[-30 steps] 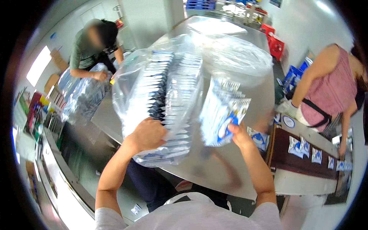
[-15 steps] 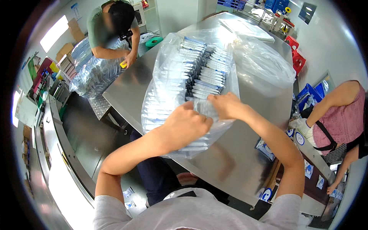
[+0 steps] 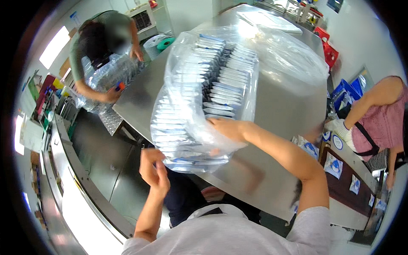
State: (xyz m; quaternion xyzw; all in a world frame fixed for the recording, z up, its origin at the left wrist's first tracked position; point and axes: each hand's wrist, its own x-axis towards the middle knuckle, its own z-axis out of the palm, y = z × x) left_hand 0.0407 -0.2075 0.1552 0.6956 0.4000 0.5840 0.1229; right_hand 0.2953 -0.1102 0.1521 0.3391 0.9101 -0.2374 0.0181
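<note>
A large clear plastic bag (image 3: 172, 91) lies on the steel table in front of me. Inside it, many flat white-and-blue packets (image 3: 231, 80) stand in two packed rows. My right hand (image 3: 229, 128) is closed on a fold of the bag's film over the near part of the rows; its fingertips are partly hidden. Beside the bag's near left corner, past the table edge, my left hand (image 3: 155, 172) is raised with curled fingers. Whether any film is pinched in it I cannot make out.
More clear film (image 3: 293, 59) and a white stack of sheets (image 3: 270, 21) lie on the steel table (image 3: 293, 114). At left, a co-worker (image 3: 102, 46) bends over another filled bag, holding a small orange-and-dark object. At right, another person stands by a conveyor (image 3: 346, 191) carrying packets.
My left hand has moved off the bag's middle to the near left. My right hand has shifted left and nearer over the film. The left co-worker's hands have moved apart.
</note>
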